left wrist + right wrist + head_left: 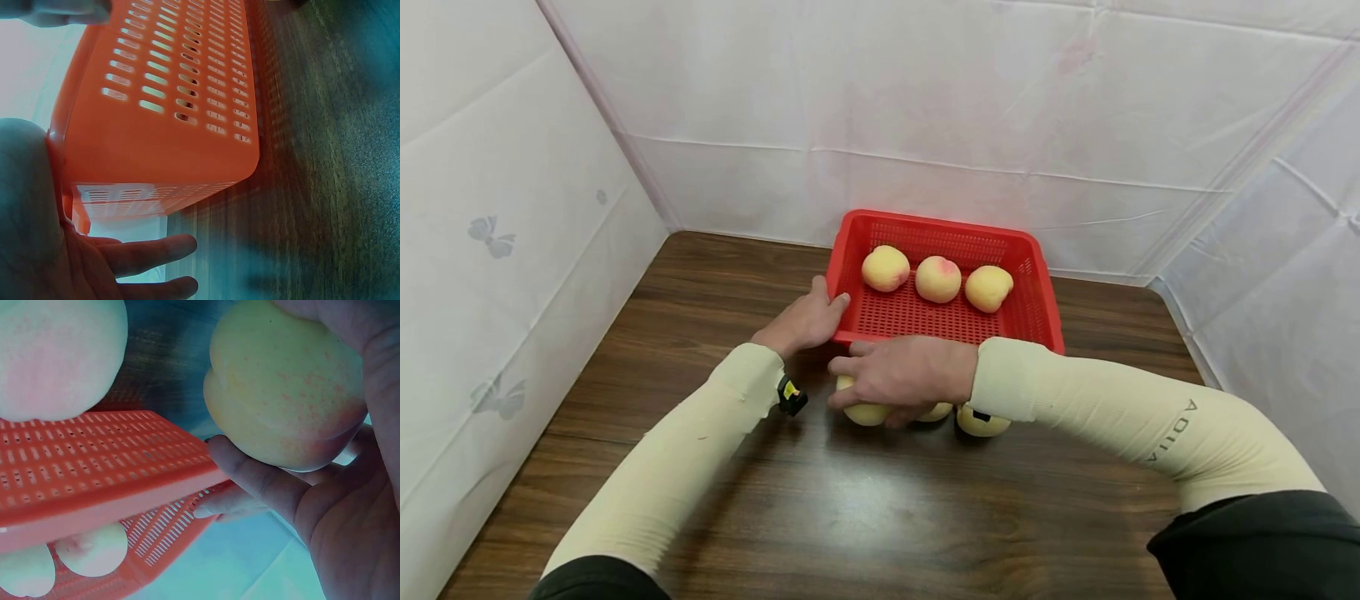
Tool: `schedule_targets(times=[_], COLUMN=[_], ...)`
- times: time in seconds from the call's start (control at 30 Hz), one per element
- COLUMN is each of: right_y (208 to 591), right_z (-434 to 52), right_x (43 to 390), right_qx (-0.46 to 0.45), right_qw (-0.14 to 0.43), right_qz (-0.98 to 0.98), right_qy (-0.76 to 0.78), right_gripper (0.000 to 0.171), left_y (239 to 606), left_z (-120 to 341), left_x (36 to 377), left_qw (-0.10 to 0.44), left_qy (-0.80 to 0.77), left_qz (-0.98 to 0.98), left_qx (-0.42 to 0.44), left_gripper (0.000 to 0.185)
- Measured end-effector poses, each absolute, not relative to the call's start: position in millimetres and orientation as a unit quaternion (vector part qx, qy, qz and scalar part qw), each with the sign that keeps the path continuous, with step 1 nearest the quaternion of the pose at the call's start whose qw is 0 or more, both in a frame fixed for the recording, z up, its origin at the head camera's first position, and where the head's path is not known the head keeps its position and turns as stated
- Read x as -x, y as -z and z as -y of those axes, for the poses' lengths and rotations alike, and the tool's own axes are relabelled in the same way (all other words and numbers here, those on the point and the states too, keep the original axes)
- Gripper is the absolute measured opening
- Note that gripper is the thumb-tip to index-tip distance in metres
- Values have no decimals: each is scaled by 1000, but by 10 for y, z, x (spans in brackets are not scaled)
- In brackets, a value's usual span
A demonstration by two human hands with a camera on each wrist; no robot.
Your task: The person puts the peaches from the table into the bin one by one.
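A red plastic basket (895, 318) with slotted walls stands at the back of the table, three yellow peaches (937, 279) in a row inside it. My left hand (805, 323) holds its front left corner, thumb over the rim and fingers along the outside, as the left wrist view shows. Just before the basket's front wall, my right hand (910, 371) grips a peach (281, 387) between thumb and fingers. Two more peaches lie on the table partly hidden by that hand and wrist, a middle peach (936, 412) and a right peach (981, 423).
The dark wood table (850, 517) extends toward me. White sheeting (925, 100) hangs close behind the basket and at both sides. A small black device (792, 397) sits on my left wrist.
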State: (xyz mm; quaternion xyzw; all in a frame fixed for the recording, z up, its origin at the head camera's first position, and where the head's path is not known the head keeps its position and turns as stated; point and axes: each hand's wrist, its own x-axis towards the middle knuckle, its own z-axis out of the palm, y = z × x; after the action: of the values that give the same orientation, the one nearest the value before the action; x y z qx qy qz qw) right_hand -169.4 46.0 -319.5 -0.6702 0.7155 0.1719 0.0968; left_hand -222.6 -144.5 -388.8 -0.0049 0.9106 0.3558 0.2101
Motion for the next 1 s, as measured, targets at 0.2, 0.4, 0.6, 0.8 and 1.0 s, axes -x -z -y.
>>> schedule_targets(times=[0.2, 0.4, 0.6, 0.8, 1.0], right_y=[3123, 3058, 3007, 2960, 2914], right_z=[-453, -459, -471, -489, -516], right_x=[1704, 1722, 1758, 1802, 1846], right_qx=[671, 672, 668, 669, 664], right_qw=[89, 73, 66, 57, 60], right_qz=[-715, -716, -722, -723, -729], right_qy=[-173, -175, -167, -163, -154], right_gripper=[69, 70, 71, 70, 69], left_y=[3883, 3888, 3879, 3890, 3890], left_z=[1457, 1462, 1462, 1466, 1472], left_x=[2227, 2236, 2235, 2245, 2239], left_qw=[214, 207, 213, 213, 221], left_qy=[-357, -347, -353, -349, -352], left_qz=[-909, -915, -911, -913, -910], left_qx=[9, 7, 5, 4, -2], left_gripper=[49, 50, 50, 54, 55])
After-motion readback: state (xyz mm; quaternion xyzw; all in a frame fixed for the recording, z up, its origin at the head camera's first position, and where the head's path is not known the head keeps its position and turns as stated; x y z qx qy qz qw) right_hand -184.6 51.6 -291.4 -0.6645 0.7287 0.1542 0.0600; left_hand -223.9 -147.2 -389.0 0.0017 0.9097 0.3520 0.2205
